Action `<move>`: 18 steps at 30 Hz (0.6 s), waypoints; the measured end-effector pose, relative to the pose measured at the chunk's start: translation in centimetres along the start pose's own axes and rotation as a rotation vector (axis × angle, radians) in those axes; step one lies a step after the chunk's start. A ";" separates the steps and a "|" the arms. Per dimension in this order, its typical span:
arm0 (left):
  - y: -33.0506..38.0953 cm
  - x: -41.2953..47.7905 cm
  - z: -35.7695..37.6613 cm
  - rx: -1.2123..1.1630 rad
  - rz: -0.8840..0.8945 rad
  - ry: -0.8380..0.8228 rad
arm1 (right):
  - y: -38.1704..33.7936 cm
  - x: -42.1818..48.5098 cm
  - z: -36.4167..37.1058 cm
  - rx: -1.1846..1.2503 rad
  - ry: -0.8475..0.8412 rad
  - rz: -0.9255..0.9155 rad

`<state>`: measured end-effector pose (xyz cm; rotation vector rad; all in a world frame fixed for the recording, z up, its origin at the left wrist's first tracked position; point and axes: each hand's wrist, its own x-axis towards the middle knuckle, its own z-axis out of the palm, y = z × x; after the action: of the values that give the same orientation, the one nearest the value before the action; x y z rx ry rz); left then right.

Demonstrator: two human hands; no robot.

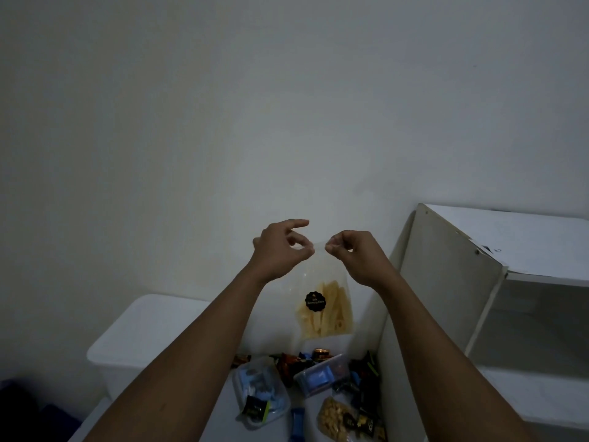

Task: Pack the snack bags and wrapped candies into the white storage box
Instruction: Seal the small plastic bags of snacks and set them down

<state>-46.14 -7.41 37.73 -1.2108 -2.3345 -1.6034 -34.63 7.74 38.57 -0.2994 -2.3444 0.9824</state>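
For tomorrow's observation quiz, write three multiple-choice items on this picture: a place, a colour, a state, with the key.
1. The white storage box lies on which side of the clear snack bag? A) left B) right C) above
2. The round sticker on the bag is: A) red B) black C) green
3. The bag is: A) inside the box B) held up by both hands C) on the floor
Key: 1 A, the box sits left of the hanging bag; 2 B, the sticker is black; 3 B, the left hand and right hand pinch its top edge.

Left hand (280, 250) and right hand (357, 260) are bare; left forearm (191, 362) and right forearm (446, 352) likewise.
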 end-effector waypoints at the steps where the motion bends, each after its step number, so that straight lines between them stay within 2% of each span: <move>1: 0.4 0.2 0.0 0.032 0.023 -0.029 | -0.1 0.0 0.0 -0.005 -0.015 -0.005; 5: 1.2 0.6 0.2 0.035 0.067 -0.093 | -0.2 0.0 0.3 0.017 0.004 -0.027; 10: 0.7 0.5 0.6 0.031 0.040 -0.080 | 0.7 -0.4 -0.2 0.290 0.044 0.045; 15: 1.0 0.3 1.5 0.026 0.063 -0.054 | 0.7 -0.6 0.5 0.129 0.092 -0.008; 18: 0.9 0.7 1.5 -0.013 0.073 -0.055 | 0.6 -0.5 0.3 0.127 0.136 -0.036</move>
<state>-45.46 -5.65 38.06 -1.3424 -2.2868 -1.5841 -34.39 7.79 37.71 -0.2649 -2.1485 1.0545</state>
